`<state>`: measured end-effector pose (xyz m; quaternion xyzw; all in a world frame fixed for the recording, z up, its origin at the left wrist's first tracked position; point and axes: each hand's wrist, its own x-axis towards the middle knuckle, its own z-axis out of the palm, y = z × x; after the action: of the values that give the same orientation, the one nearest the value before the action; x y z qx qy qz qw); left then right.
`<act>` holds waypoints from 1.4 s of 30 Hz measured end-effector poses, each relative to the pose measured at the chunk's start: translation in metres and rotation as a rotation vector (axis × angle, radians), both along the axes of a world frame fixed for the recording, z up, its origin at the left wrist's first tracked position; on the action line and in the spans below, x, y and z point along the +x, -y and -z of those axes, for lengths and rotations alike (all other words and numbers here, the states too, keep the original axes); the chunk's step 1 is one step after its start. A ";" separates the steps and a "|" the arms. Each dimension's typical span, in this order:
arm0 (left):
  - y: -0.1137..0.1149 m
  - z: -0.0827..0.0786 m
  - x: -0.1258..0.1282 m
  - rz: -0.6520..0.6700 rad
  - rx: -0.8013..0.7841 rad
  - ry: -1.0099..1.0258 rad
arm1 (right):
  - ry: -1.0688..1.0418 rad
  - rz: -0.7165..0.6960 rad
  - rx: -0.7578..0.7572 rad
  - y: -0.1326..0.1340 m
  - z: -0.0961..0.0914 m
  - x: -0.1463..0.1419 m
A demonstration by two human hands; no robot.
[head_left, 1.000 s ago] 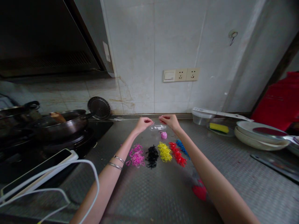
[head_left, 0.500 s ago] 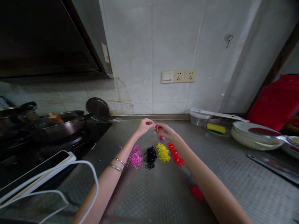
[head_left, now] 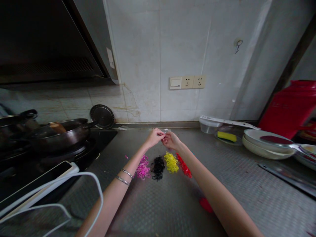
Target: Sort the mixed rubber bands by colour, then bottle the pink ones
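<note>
My left hand (head_left: 154, 138) and my right hand (head_left: 172, 141) meet above the far part of the metal counter, fingertips pinched together. Whatever they pinch is too small and too covered to name. A small clear-and-white item (head_left: 166, 130) shows just behind the fingers. Nearer to me lie four piles of what look like small rubber bands: pink (head_left: 143, 168) beside my left forearm, black (head_left: 158, 168), yellow (head_left: 171, 162), and red (head_left: 184, 166), partly covered by my right forearm.
At left, a pan (head_left: 59, 133) sits on the stove, with a phone-like device (head_left: 37, 184) and a white cable (head_left: 98, 184) in front. To the right are a plastic tub (head_left: 208, 126), a yellow sponge (head_left: 226, 136), stacked plates (head_left: 264, 148) and a knife (head_left: 283, 176). A red object (head_left: 205, 204) lies by my right forearm.
Both hands have come closer together and slightly lower. The pinkish bit seen between the fingertips and the pink item under my right hand are now hidden. The view has shifted slightly.
</note>
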<state>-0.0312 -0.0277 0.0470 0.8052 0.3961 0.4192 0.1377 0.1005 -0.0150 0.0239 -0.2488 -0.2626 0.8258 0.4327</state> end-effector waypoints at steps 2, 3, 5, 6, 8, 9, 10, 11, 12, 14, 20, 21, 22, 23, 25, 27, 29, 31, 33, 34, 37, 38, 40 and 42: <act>-0.004 -0.001 -0.002 -0.009 0.013 0.034 | 0.012 -0.016 0.000 0.000 -0.003 0.003; -0.009 -0.001 -0.004 -0.031 0.026 0.058 | 0.015 -0.019 0.000 0.000 -0.005 0.005; -0.022 0.002 -0.008 -0.113 0.052 0.107 | 0.003 -0.004 -0.006 0.000 -0.010 0.011; -0.031 0.004 -0.011 -0.161 0.062 0.113 | -0.013 0.010 -0.006 0.000 -0.013 0.014; -0.050 0.012 -0.016 -0.227 0.063 0.056 | -0.055 0.043 0.004 0.000 -0.019 0.023; -0.059 0.016 -0.018 -0.255 0.064 0.004 | -0.075 0.059 0.012 0.000 -0.021 0.026; -0.068 0.021 -0.019 -0.277 0.067 -0.060 | -0.094 0.075 0.020 0.000 -0.023 0.030; -0.075 0.025 -0.020 -0.298 0.065 -0.128 | -0.110 0.091 0.024 0.000 -0.025 0.033; -0.082 0.029 -0.019 -0.310 0.062 -0.206 | -0.123 0.111 0.021 0.000 -0.026 0.035; -0.093 0.035 -0.017 -0.320 0.055 -0.372 | -0.140 0.153 0.005 0.000 -0.028 0.038; -0.120 0.040 0.002 -0.340 0.047 -0.699 | -0.182 0.192 0.018 0.000 -0.032 0.040; -0.125 0.039 0.005 -0.335 0.046 -0.725 | -0.190 0.186 0.024 0.000 -0.032 0.041; -0.129 0.038 0.008 -0.329 0.041 -0.747 | -0.198 0.183 0.027 0.000 -0.033 0.042; -0.134 0.037 0.011 -0.323 0.028 -0.764 | -0.205 0.184 0.029 -0.001 -0.033 0.043; -0.140 0.035 0.014 -0.316 -0.026 -0.788 | -0.212 0.198 0.031 -0.002 -0.033 0.045; -0.143 0.035 0.017 -0.319 -0.087 -0.792 | -0.203 0.220 0.037 -0.004 -0.032 0.046; -0.145 0.037 0.018 -0.328 -0.119 -0.781 | -0.184 0.238 0.045 -0.006 -0.031 0.046; -0.145 0.041 0.017 -0.339 -0.118 -0.766 | -0.169 0.247 0.053 -0.007 -0.030 0.046; -0.145 0.044 0.015 -0.352 -0.114 -0.750 | -0.160 0.247 0.060 -0.007 -0.030 0.046; -0.146 0.046 0.013 -0.360 -0.111 -0.745 | -0.160 0.245 0.062 -0.007 -0.030 0.046; -0.146 0.045 0.007 -0.407 -0.110 -0.655 | -0.165 0.238 0.056 -0.005 -0.031 0.046; -0.145 0.043 0.005 -0.422 -0.112 -0.590 | -0.166 0.237 0.051 -0.004 -0.031 0.045; -0.143 0.036 0.001 -0.448 -0.119 -0.415 | -0.158 0.238 0.041 -0.003 -0.031 0.045; -0.139 0.027 -0.004 -0.472 -0.144 -0.224 | -0.146 0.246 0.040 -0.003 -0.031 0.044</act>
<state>-0.0350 0.1109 0.0196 0.7201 0.6144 0.3188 0.0482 0.1442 -0.0121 0.0551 -0.2098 -0.2146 0.7769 0.5535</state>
